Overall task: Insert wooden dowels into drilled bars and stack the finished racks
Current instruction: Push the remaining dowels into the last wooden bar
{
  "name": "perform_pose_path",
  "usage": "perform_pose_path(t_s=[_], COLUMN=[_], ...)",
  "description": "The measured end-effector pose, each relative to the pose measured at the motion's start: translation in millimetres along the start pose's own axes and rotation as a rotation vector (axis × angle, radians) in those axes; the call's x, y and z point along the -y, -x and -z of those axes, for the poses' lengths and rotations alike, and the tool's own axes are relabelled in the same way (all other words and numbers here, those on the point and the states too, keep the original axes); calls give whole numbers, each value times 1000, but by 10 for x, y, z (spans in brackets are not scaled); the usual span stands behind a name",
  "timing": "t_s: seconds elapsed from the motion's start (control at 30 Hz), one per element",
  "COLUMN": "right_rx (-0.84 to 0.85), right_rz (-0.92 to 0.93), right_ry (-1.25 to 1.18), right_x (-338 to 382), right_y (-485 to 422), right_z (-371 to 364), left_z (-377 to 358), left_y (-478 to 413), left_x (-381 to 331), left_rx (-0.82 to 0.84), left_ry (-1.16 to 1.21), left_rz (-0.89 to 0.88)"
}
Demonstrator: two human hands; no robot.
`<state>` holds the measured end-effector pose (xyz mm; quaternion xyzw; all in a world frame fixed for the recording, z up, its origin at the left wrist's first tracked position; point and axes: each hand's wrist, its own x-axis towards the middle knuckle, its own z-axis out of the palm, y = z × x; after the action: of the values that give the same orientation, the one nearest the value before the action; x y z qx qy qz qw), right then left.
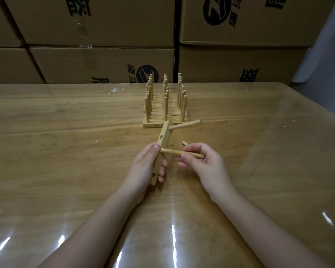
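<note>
My left hand (146,167) grips a drilled wooden bar (163,138), held on edge above the table and slanting away from me. One dowel (185,124) sticks out of the bar's far end to the right. My right hand (199,161) pinches a second dowel (174,152) whose left tip meets the bar near its middle. The tip of another dowel (184,143) shows behind my right fingers. Just beyond the bar stands a group of finished racks (165,111) with upright dowels in three rows.
The wooden table (66,132) lies under a glossy clear cover. Stacked cardboard boxes (104,60) form a wall along its far edge. A small white scrap (115,90) lies near the back of the table.
</note>
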<state>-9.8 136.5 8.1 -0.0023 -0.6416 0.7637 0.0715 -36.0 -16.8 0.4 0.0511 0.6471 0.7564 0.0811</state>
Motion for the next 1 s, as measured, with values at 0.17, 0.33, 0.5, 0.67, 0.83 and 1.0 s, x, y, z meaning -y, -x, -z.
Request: perform_pose_path(t_s=[0.17,0.33,0.5,0.67,0.83,1.0], right_rx=[2,23,38,22,10,18], right_rz=[142,384,519,573,592,594], right_ry=[570,969,1156,1220,1273,1256], right_x=[-48,-13,43,61,89,99], right_y=[31,60,69,79,83,89], right_z=[49,58,68,48,47,56], left_z=[-13,-47,-46,-15,11,-8], left_y=[3,31,64,44,35,29], left_x=[7,-13,-15,40,82,86], left_rx=[-12,-4,88,120,119,92], left_ry=[-60,-117,-166,-309,-431,-420], left_rz=[-22,-33,-57,-104,-158,-167])
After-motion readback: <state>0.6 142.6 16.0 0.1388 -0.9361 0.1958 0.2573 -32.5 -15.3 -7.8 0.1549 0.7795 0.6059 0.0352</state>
